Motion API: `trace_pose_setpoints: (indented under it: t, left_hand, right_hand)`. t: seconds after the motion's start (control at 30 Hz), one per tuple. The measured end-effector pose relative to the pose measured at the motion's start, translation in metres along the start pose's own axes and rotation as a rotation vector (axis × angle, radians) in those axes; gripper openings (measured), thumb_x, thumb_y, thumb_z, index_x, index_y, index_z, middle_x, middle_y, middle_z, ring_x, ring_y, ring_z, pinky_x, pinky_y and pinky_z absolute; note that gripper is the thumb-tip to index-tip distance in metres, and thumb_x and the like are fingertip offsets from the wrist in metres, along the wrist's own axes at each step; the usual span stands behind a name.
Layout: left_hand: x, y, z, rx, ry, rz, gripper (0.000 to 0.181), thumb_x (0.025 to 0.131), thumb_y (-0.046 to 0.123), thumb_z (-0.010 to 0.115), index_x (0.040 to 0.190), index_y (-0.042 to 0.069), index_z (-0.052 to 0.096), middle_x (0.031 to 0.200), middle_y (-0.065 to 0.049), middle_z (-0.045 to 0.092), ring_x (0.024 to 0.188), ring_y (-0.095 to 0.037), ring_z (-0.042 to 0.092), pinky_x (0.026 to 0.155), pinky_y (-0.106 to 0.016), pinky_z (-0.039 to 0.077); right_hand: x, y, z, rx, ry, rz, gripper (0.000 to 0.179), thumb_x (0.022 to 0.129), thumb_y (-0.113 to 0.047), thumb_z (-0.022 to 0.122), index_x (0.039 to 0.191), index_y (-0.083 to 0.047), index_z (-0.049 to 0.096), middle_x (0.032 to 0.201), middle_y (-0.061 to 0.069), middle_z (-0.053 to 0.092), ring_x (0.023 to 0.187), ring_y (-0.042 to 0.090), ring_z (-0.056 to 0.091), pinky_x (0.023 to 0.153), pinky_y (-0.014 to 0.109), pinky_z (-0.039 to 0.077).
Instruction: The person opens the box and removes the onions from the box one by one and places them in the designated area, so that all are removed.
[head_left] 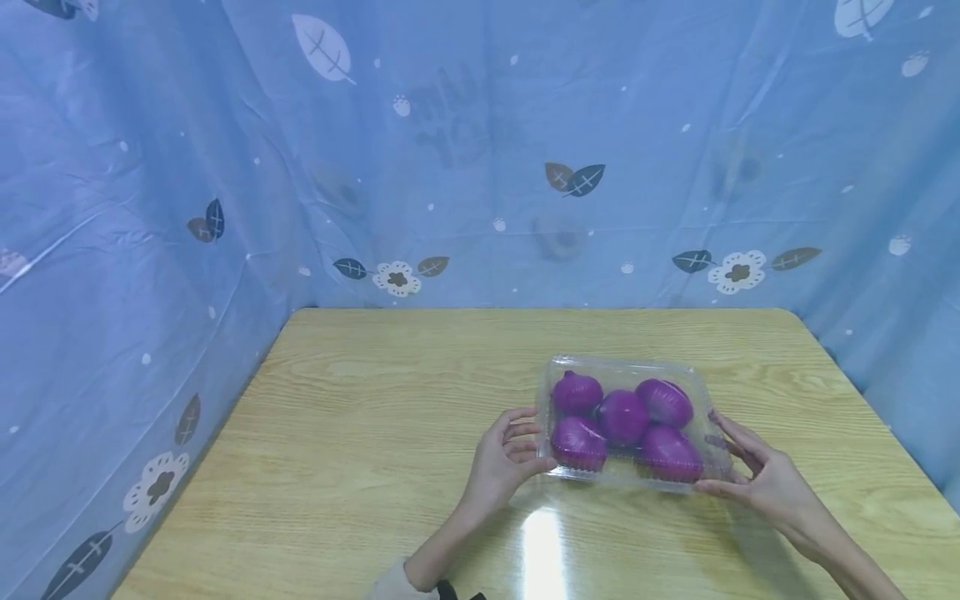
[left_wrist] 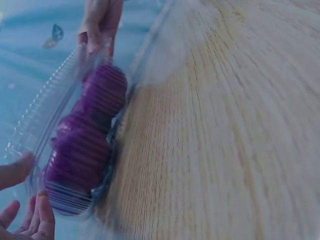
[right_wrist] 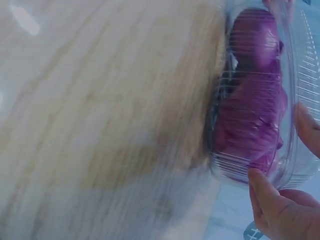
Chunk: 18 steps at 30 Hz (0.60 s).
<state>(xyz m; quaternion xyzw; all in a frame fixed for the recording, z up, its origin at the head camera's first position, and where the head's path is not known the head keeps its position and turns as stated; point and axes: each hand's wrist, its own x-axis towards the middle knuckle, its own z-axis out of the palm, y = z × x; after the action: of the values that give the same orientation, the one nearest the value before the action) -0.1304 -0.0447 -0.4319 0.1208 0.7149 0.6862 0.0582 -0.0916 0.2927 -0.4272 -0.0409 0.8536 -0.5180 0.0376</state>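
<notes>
"What are you getting on your feed?"

"I'm looking at a clear plastic container (head_left: 621, 475), which is sitting right of centre over the desk (head_left: 360, 433). Whether its base is touching the wood or hanging just above, I'm not able to tell."

"And inside it?"

"I'm counting five purple onions (head_left: 622, 418). Two are lying along the left end, two along the right, and one is filling the middle between them. Light is glinting off their skins and off the ribbed plastic."

"How are the hands doing?"

"Both are holding the container, one at each end. The left grip (head_left: 497, 467), a person's bare hand, is setting its thumb on the near left corner while its fingers are spreading along the left side. The right grip (head_left: 772, 479) is pinching the right end, its thumb pressing the near corner and its fingers reaching farther back along the edge."

"Anything around that?"

"A pale sleeve (head_left: 397, 582) is showing at the left wrist. A bright reflection (head_left: 542, 550) is shining on the desk, on the near side of the container. Behind everything a blue curtain (head_left: 465, 150) is hanging, carrying printed leaves and white flowers."
</notes>
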Motion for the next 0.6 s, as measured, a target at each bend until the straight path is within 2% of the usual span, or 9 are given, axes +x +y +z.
trace_pose_setpoints:
  t: [0.13,0.23,0.27,0.3,0.37,0.4,0.47,0.53,0.6]
  left_hand:
    - [0.0,-0.001,0.004,0.03,0.024,-0.023,0.057,0.078,0.002,0.076,0.129,0.003,0.051,0.118,-0.016,0.061,0.092,-0.023,0.063,0.078,-0.028,0.057]
    - [-0.001,-0.001,0.007,0.049,0.031,-0.047,0.05,0.079,0.003,0.075,0.125,0.005,0.054,0.115,-0.012,0.061,0.088,-0.017,0.063,0.072,-0.026,0.058]
    - [-0.002,-0.001,0.007,0.052,0.032,-0.052,0.048,0.08,0.003,0.074,0.124,0.006,0.055,0.114,-0.011,0.061,0.087,-0.016,0.063,0.071,-0.026,0.058]
    - [-0.002,-0.002,0.008,0.056,0.031,-0.048,0.046,0.08,0.003,0.074,0.122,0.006,0.056,0.114,-0.01,0.062,0.087,-0.015,0.063,0.071,-0.025,0.058]
    - [-0.003,-0.002,0.009,0.072,0.03,-0.026,0.043,0.081,0.004,0.073,0.12,0.006,0.057,0.113,-0.009,0.061,0.086,-0.014,0.063,0.07,-0.024,0.058]
    - [-0.003,-0.002,0.01,0.09,0.03,-0.001,0.041,0.082,0.004,0.072,0.12,0.006,0.057,0.113,-0.009,0.061,0.086,-0.014,0.063,0.07,-0.023,0.057]
    - [-0.004,-0.002,0.011,0.118,0.032,0.035,0.038,0.083,0.005,0.071,0.118,0.006,0.058,0.112,-0.009,0.061,0.086,-0.013,0.063,0.071,-0.022,0.057]
    - [-0.005,-0.002,0.012,0.138,0.035,0.063,0.037,0.084,0.006,0.07,0.118,0.006,0.058,0.111,-0.009,0.061,0.086,-0.012,0.062,0.073,-0.021,0.056]
    - [-0.006,-0.002,0.013,0.131,0.035,0.077,0.035,0.085,0.007,0.069,0.118,0.006,0.057,0.107,-0.009,0.062,0.085,-0.011,0.061,0.074,-0.019,0.055]
  right_hand:
    - [-0.002,0.001,0.002,-0.012,0.022,-0.004,0.093,0.082,-0.007,0.074,0.151,-0.001,0.013,0.153,0.032,0.008,0.127,-0.011,0.031,0.084,0.001,0.041]
    - [-0.004,0.0,0.002,-0.035,0.04,-0.009,0.093,0.081,-0.006,0.075,0.151,-0.001,0.013,0.15,0.033,0.011,0.137,0.03,0.03,0.082,-0.001,0.04]
    - [-0.005,0.0,0.003,-0.042,0.045,-0.01,0.093,0.081,-0.006,0.075,0.151,-0.001,0.014,0.149,0.032,0.013,0.135,0.034,0.032,0.083,-0.001,0.04]
    - [-0.005,0.001,0.003,-0.045,0.051,-0.017,0.093,0.081,-0.006,0.075,0.151,-0.001,0.014,0.148,0.031,0.015,0.134,0.026,0.036,0.083,0.0,0.041]
    - [-0.005,0.001,0.003,-0.055,0.058,-0.029,0.093,0.08,-0.005,0.075,0.151,-0.001,0.015,0.146,0.03,0.018,0.132,0.035,0.037,0.082,-0.001,0.04]
    - [-0.005,0.001,0.003,-0.065,0.061,-0.035,0.093,0.08,-0.005,0.076,0.151,-0.001,0.015,0.145,0.029,0.019,0.13,0.032,0.039,0.083,-0.001,0.04]
    - [-0.005,0.002,0.003,-0.083,0.068,-0.033,0.094,0.08,-0.008,0.077,0.152,-0.003,0.016,0.144,0.026,0.022,0.123,0.007,0.046,0.083,-0.001,0.039]
    - [-0.004,0.002,0.003,-0.08,0.068,-0.04,0.095,0.079,-0.008,0.077,0.152,-0.004,0.017,0.143,0.024,0.023,0.118,0.002,0.048,0.083,-0.001,0.039]
    - [-0.004,0.001,0.003,-0.082,0.07,-0.042,0.094,0.079,-0.008,0.078,0.152,-0.004,0.017,0.14,0.022,0.025,0.107,-0.019,0.04,0.083,-0.001,0.039]
